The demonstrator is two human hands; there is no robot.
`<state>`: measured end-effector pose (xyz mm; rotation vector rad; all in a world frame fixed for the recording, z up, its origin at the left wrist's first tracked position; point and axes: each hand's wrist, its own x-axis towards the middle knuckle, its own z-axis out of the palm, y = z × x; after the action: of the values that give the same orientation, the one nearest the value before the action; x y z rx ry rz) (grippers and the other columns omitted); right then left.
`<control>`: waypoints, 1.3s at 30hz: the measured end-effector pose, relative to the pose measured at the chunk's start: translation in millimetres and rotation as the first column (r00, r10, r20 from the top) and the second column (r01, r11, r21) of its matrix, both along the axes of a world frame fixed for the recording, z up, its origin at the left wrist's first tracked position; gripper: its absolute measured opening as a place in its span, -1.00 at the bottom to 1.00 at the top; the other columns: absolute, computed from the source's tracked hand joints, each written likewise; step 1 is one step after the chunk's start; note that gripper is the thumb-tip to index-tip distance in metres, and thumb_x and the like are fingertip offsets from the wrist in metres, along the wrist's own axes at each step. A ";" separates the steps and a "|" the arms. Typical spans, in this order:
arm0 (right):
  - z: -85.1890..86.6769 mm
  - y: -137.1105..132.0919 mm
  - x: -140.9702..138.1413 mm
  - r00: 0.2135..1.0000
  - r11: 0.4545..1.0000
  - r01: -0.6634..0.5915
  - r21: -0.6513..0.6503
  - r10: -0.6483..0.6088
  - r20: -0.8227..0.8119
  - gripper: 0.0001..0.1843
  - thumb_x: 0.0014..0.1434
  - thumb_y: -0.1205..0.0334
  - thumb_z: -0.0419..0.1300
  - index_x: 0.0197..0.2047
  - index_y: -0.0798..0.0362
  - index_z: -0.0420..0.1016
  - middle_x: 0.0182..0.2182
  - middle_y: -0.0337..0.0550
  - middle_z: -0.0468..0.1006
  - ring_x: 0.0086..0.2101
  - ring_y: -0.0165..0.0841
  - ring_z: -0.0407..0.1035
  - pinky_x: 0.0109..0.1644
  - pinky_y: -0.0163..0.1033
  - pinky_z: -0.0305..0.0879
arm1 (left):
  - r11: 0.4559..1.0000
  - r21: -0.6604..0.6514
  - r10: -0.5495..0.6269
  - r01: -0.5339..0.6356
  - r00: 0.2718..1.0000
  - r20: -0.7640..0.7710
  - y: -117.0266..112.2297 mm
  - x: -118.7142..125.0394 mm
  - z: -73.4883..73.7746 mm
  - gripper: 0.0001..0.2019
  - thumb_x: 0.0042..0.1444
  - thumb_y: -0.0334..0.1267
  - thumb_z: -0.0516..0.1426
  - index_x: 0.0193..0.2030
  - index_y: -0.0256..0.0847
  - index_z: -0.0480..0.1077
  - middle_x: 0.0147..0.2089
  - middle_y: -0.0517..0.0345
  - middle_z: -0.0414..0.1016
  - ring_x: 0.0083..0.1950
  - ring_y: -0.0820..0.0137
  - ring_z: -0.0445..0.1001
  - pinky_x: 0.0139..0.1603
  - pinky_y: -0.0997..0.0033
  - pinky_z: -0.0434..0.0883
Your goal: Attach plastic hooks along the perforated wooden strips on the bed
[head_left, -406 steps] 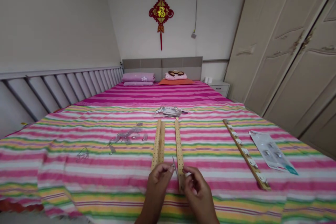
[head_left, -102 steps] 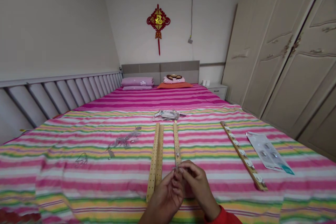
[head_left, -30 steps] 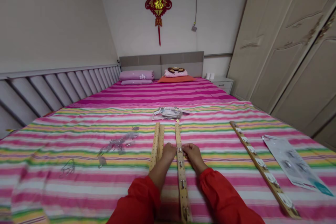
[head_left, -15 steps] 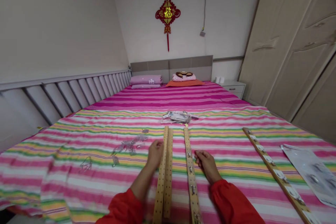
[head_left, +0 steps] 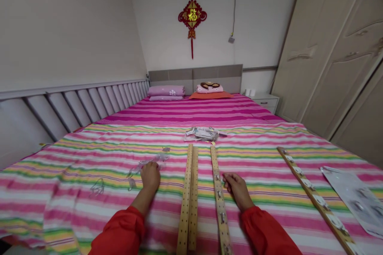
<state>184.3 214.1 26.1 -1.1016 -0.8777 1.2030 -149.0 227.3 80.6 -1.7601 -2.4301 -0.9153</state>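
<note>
My left hand (head_left: 150, 176) is at the near edge of a scatter of small clear plastic pieces (head_left: 161, 157) on the striped sheet. Its fingers are curled down, hiding whatever is between them. My right hand (head_left: 238, 189) rests just right of a perforated wooden strip (head_left: 214, 163) that carries several small metal hooks (head_left: 219, 194). Thumb and fingertips are pinched together there, and anything in them is too small to make out. Between my hands lie two more perforated wooden strips (head_left: 187, 191) (head_left: 194, 195), side by side, with no hooks showing.
On the right lie a wooden strip with white-backed hooks (head_left: 320, 203) and a clear package (head_left: 353, 197). Plastic packets (head_left: 203, 133) sit beyond the strips. A wire-like tangle (head_left: 97, 186) is at left. A slatted radiator (head_left: 74, 105) borders the bed.
My left hand has moved left, from beside the paired wooden strips to the clear plastic pieces. My right hand stays by the hooked strip, almost unmoved.
</note>
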 end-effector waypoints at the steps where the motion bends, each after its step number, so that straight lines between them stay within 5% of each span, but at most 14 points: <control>1: -0.1 0.1 0.0 1.000 1.000 -0.001 0.000 0.001 -0.001 -0.59 -0.20 -0.10 0.36 -0.57 0.08 0.41 -0.77 -0.34 0.36 -0.75 -0.55 0.12 -0.68 -0.41 -0.05 | 1.000 0.008 -0.012 0.012 1.000 0.012 -0.1 0.3 2.9 -0.82 0.05 -0.40 0.02 -0.36 -0.28 0.47 -0.18 -0.18 0.50 0.01 0.05 0.37 0.02 0.09 0.22; 6: 1.4 0.0 -0.6 1.000 1.000 -0.001 0.001 0.001 -0.022 -0.59 -0.21 -0.09 0.37 -0.57 0.09 0.41 -0.77 -0.34 0.36 -0.76 -0.55 0.10 -0.68 -0.40 -0.08 | 0.994 0.071 -0.100 0.087 0.974 0.204 -4.7 6.7 20.5 -0.85 0.06 -0.32 0.05 -0.32 -0.20 0.44 -0.29 0.04 0.52 -0.19 0.24 0.46 -0.16 0.31 0.31; 11: 8.9 -4.4 0.0 0.999 1.000 0.020 0.005 -0.020 -0.048 -0.61 -0.23 -0.05 0.38 -0.57 0.10 0.41 -0.74 -0.32 0.38 -0.72 -0.54 0.14 -0.66 -0.39 -0.01 | 0.976 0.136 -0.218 0.171 0.811 0.543 -25.8 32.0 25.3 -0.76 -0.01 -0.10 0.11 -0.35 -0.25 0.43 -0.43 0.12 0.53 -0.37 0.36 0.50 -0.33 0.40 0.40; 13: 13.7 -9.3 0.6 0.998 1.000 0.029 0.007 -0.029 -0.059 -0.63 -0.23 -0.03 0.38 -0.56 0.09 0.42 -0.69 -0.30 0.41 -0.70 -0.52 0.18 -0.65 -0.38 0.02 | 0.966 0.154 -0.256 0.208 0.676 0.691 -41.6 47.2 23.9 -0.68 -0.10 -0.01 0.17 -0.37 -0.27 0.44 -0.47 0.13 0.53 -0.41 0.38 0.50 -0.34 0.39 0.42; 16: 22.4 -20.8 0.8 0.997 0.999 0.033 0.003 -0.033 -0.066 -0.65 -0.22 -0.02 0.37 -0.54 0.07 0.43 -0.64 -0.30 0.43 -0.70 -0.52 0.19 -0.66 -0.39 0.00 | 0.948 0.210 -0.289 0.238 0.373 0.882 -67.8 71.4 24.3 -0.63 -0.29 -0.02 0.30 -0.40 -0.26 0.44 -0.49 0.17 0.51 -0.41 0.41 0.48 -0.31 0.42 0.42; 18: 29.0 -31.1 -0.1 0.998 1.000 0.018 0.000 -0.018 -0.059 -0.67 -0.20 -0.01 0.36 -0.54 0.08 0.43 -0.65 -0.31 0.43 -0.70 -0.53 0.18 -0.67 -0.39 -0.02 | 0.941 0.219 -0.294 0.257 0.304 0.906 -83.3 86.8 27.8 -0.63 -0.32 -0.06 0.32 -0.41 -0.26 0.44 -0.50 0.20 0.49 -0.43 0.44 0.46 -0.34 0.46 0.40; 24: 52.1 -72.8 -12.1 0.991 0.992 -0.126 -0.007 0.126 -0.045 -0.61 -0.16 -0.08 0.36 -0.56 0.11 0.46 -0.71 -0.29 0.40 -0.73 -0.54 0.13 -0.67 -0.40 -0.04 | 0.897 0.270 -0.421 0.351 0.486 0.766 -115.5 123.8 43.4 -0.84 -0.13 -0.17 0.20 -0.43 -0.21 0.44 -0.44 0.17 0.49 -0.36 0.37 0.47 -0.33 0.44 0.40; 28: 67.0 -104.9 -21.8 0.964 0.968 -0.251 0.025 0.252 -0.079 -0.60 -0.04 -0.12 0.30 -0.47 0.10 0.48 -0.66 -0.28 0.42 -0.69 -0.52 0.17 -0.64 -0.40 0.00 | 0.772 0.400 -0.635 0.493 0.616 0.466 -132.3 138.1 50.8 -0.88 0.00 -0.36 0.07 -0.39 -0.17 0.45 -0.29 0.10 0.52 -0.21 0.33 0.48 -0.19 0.39 0.41; 34: 77.1 -130.5 -20.7 0.983 0.981 -0.178 0.074 0.181 -0.035 -0.62 -0.13 -0.09 0.38 -0.42 0.07 0.54 -0.64 -0.31 0.40 -0.61 -0.48 0.21 -0.55 -0.38 0.10 | 0.616 0.369 -0.785 0.696 0.579 0.220 -150.7 146.8 58.4 -0.79 0.06 -0.46 0.00 -0.36 -0.14 0.43 -0.31 0.10 0.51 -0.20 0.35 0.47 -0.16 0.38 0.40; 39: 74.3 -136.2 -16.8 0.975 0.975 -0.217 0.050 0.219 -0.042 -0.58 -0.28 -0.05 0.46 -0.41 0.07 0.57 -0.57 -0.25 0.51 -0.63 -0.50 0.22 -0.60 -0.39 0.09 | 0.606 0.290 -0.795 0.741 0.555 0.243 -155.7 150.4 54.2 -0.74 0.03 -0.46 0.04 -0.21 -0.12 0.46 -0.26 0.11 0.55 -0.21 0.37 0.49 -0.16 0.40 0.42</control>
<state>167.5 77.8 100.4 -0.9550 -1.0042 1.3777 1.4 71.6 134.8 -2.8643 -1.5169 -1.5276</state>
